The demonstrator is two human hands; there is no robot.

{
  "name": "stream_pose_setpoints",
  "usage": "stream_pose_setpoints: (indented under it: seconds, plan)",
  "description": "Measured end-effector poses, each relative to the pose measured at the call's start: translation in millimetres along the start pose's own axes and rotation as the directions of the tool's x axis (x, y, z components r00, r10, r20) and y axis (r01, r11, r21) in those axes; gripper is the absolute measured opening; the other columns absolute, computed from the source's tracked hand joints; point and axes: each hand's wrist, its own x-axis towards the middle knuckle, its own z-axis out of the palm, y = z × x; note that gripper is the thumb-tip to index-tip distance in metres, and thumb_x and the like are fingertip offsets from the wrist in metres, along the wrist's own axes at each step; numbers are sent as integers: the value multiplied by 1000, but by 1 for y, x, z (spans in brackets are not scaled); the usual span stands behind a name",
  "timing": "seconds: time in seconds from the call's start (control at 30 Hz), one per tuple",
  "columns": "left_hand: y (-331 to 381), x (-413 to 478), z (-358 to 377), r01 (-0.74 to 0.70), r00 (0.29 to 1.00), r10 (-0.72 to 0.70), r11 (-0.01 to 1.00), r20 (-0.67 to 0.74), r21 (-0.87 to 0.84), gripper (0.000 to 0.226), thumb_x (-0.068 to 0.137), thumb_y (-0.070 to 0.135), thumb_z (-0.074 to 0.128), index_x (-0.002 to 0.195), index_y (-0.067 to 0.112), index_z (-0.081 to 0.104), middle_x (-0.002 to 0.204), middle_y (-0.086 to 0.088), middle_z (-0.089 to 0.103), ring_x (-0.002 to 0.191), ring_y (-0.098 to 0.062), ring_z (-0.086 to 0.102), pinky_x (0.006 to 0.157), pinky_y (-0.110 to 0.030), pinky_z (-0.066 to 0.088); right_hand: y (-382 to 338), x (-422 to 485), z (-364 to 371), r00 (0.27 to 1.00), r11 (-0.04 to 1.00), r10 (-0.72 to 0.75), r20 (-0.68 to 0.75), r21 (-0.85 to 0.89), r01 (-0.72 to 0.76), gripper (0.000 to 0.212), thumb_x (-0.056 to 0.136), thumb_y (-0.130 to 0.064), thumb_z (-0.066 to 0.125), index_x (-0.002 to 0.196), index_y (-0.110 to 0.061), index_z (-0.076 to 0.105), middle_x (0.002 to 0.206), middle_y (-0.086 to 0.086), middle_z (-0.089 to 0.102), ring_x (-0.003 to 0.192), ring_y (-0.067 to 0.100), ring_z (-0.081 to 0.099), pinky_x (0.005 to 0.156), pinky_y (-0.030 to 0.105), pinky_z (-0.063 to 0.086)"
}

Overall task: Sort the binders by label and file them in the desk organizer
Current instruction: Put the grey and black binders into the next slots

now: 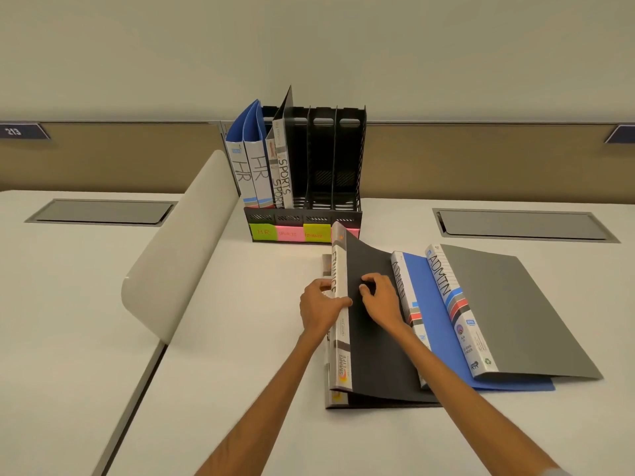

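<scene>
On the desk [240,338], binder [374,355] spine fore-and-aft

The organizer [347,159] has free right slots; HR binders [248,166] and SPORTS binders [283,180] fill others.

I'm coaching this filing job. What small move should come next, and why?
Probably lift the FINANCE binder upright: the left hand grips its spine, the right hand touches its cover, and the slot behind the FINANCE note stands empty.
</scene>
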Motion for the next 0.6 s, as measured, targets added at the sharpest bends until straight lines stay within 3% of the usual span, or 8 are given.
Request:
stream_pose_setpoints:
  seconds: [0.1, 0.23, 0.43, 0.5, 0.6]
  plan:
    - [17, 0, -2, -18, 1000, 16, 999, -27, -51, 55, 64, 27, 86, 113, 17, 63, 116, -3, 69, 86, -10, 63, 65, -16, 49, -13, 15, -11, 1000, 1000, 7, -7, 13, -7, 26, 96, -26, 57, 117, -11, 58, 120, 9, 58, 109, 20, 58, 93, 27, 47]
    - [45, -4, -7, -58, 995, 49, 992, -83, -115, 52, 61, 25, 85, 111, 19, 68, 110, -2, 73, 71, -7, 63, 50, -8, 44, -44, 31, -33, 999, 994, 24, 25, 105, -26, 33, 96, -41, 54, 112, -13, 59, 115, 6, 65, 101, 17, 61, 85, 29, 50]
    - [83, -14, -22, -155, 981, 133, 974, -139, -165, 56, 58, 23, 85, 113, 22, 71, 102, 4, 75, 57, 5, 61, 47, -3, 41, -98, 51, -65, 998, 977, -60, -22, 204, 63, 42, 95, -49, 52, 119, -14, 56, 121, 4, 63, 98, 13, 58, 79, 27, 48]
    - [92, -18, -27, -189, 972, 161, 968, -171, -162, 58, 59, 22, 85, 115, 23, 70, 105, 5, 74, 61, 5, 64, 49, -4, 44, -116, 58, -76, 996, 972, -78, -31, 222, 83, 48, 94, -53, 49, 125, -17, 53, 125, 3, 60, 103, 14, 57, 85, 36, 53]
    - [101, -23, -31, -229, 953, 191, 962, -234, -150, 60, 61, 21, 84, 119, 24, 69, 109, 5, 73, 81, -5, 70, 66, -20, 56, -145, 66, -88, 997, 970, -79, 1, 229, 76, 58, 93, -56, 48, 139, -21, 41, 136, 4, 52, 112, 17, 53, 93, 51, 53]
